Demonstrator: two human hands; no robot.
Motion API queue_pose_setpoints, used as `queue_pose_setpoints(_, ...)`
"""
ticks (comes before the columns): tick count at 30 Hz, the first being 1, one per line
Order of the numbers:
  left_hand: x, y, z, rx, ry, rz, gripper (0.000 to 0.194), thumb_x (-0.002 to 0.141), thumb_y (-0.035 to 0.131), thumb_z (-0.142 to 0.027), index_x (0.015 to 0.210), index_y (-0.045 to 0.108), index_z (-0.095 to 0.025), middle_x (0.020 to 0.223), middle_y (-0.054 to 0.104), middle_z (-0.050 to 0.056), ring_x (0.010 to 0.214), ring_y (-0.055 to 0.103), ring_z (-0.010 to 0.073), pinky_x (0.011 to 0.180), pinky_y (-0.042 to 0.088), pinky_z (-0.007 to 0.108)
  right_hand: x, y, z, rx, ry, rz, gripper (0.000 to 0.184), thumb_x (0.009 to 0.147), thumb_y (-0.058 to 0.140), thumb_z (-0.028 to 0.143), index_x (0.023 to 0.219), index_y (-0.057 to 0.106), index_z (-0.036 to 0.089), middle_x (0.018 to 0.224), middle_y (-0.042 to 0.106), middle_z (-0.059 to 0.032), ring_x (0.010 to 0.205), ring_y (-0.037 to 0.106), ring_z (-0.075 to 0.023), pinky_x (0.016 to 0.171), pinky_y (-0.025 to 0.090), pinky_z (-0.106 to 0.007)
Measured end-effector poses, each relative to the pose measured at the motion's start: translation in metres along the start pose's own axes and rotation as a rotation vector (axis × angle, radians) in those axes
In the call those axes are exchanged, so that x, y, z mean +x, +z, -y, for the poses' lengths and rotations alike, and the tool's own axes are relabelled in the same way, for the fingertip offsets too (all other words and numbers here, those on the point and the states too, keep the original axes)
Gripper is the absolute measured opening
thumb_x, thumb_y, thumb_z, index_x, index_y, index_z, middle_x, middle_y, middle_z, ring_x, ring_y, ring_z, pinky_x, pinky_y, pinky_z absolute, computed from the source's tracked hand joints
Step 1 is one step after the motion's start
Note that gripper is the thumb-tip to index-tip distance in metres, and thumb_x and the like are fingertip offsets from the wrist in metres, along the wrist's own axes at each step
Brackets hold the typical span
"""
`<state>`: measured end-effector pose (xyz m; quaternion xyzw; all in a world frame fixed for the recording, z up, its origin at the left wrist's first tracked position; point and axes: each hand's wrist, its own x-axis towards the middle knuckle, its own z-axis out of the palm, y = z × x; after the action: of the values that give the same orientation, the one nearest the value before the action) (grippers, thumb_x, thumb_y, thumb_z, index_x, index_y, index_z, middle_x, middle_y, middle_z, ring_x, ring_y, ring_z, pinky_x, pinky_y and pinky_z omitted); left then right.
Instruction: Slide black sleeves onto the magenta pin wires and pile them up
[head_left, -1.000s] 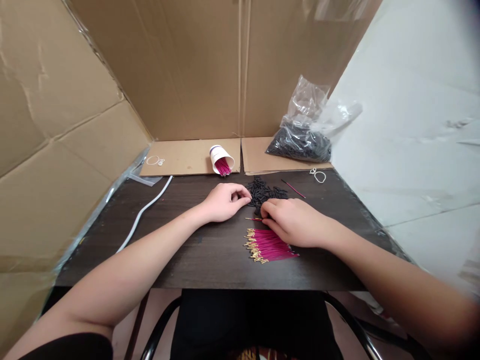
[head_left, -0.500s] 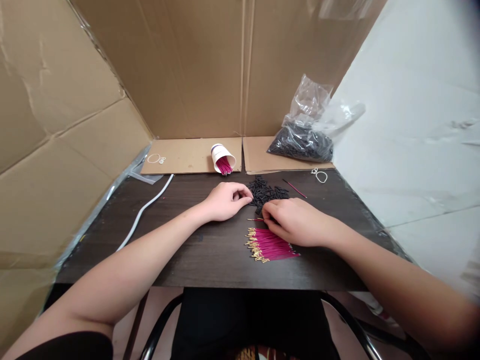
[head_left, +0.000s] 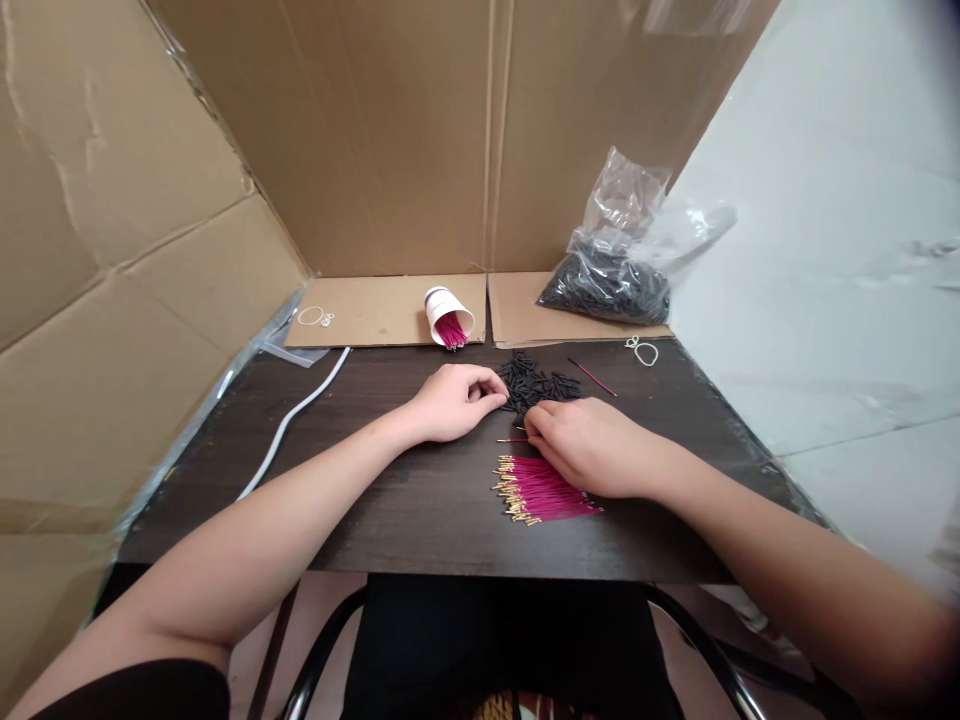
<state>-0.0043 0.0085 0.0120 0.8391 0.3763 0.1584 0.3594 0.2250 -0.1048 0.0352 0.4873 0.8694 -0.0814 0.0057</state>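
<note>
My left hand (head_left: 459,402) rests at the left edge of a pile of short black sleeves (head_left: 536,380), thumb and forefinger pinched together. What sits between those fingertips, if anything, is too small to make out. At the pile's near side, my right hand (head_left: 589,440) is closed with its fingertips together on a magenta wire, whose gold tip (head_left: 520,428) pokes out to the left. Just below lies another gold-tipped wire (head_left: 512,440), partly under the hand. A row of magenta wires (head_left: 544,490) is spread nearer to me, gold ends to the left.
A white paper cup (head_left: 448,315) with magenta wires lies tipped on cardboard. Behind, at right, is a clear bag of black sleeves (head_left: 611,285). A single wire with a black end (head_left: 592,376), rubber bands (head_left: 643,350) and a white cable (head_left: 292,420) lie on the dark table.
My right fingertips have shifted slightly, and a gold wire tip now shows beside them above the lying wire. My left hand stays nearly still. The view has drifted slightly.
</note>
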Motion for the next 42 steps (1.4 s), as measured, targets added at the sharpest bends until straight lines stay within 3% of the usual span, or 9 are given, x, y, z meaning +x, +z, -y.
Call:
queue_pose_setpoints(5,0.001,-0.001,0.0,-0.041,-0.014,-0.013,0.023,0.097,0.071,-0.039,0.102,0.083,-0.02,0.088,0.076,0.002,0.072,0.055,0.0132,0.07,0.041,0.03,0.002,0.003,-0.007,0.016,-0.06,-0.223,0.016,0.112,0.048,0.023,0.1,0.058,0.017,0.099,0.069,-0.0118,0.087,0.061,-0.024,0.073,0.039,-0.036)
queue_pose_setpoints(11,0.006,-0.001,0.008,-0.178,-0.013,-0.049,0.027,0.095,0.073,-0.042,0.101,0.082,-0.017,0.085,0.074,0.003,0.073,0.055,0.0133,0.07,0.042,0.029,0.007,0.003,-0.025,0.337,-0.114,-0.513,0.011,0.11,0.057,0.02,0.114,0.066,0.019,0.102,0.075,-0.0074,0.092,0.067,-0.0209,0.081,0.051,-0.034)
queue_pose_setpoints(14,0.007,-0.001,0.009,-0.199,-0.012,-0.057,0.027,0.095,0.073,-0.042,0.1,0.081,-0.016,0.086,0.074,0.004,0.074,0.056,0.0136,0.071,0.043,0.029,0.011,0.006,-0.032,0.367,-0.128,-0.584,0.013,0.108,0.063,0.02,0.117,0.072,0.018,0.106,0.077,-0.0071,0.094,0.07,-0.0205,0.085,0.054,-0.035)
queue_pose_setpoints(19,0.005,-0.001,0.006,-0.181,-0.006,-0.055,0.026,0.095,0.073,-0.041,0.101,0.082,-0.017,0.087,0.075,0.003,0.073,0.055,0.0131,0.071,0.043,0.029,0.017,0.011,-0.035,0.353,-0.099,-0.659,0.013,0.108,0.062,0.019,0.103,0.074,0.017,0.093,0.074,-0.0053,0.081,0.066,-0.017,0.075,0.052,-0.033)
queue_pose_setpoints(42,0.003,0.001,0.004,-0.186,0.001,-0.063,0.028,0.096,0.074,-0.043,0.102,0.083,-0.017,0.087,0.075,0.004,0.072,0.055,0.0126,0.069,0.043,0.028,0.017,0.016,-0.038,0.318,-0.044,-0.618,0.015,0.107,0.058,0.021,0.104,0.073,0.017,0.097,0.075,-0.0083,0.084,0.067,-0.0197,0.078,0.051,-0.035)
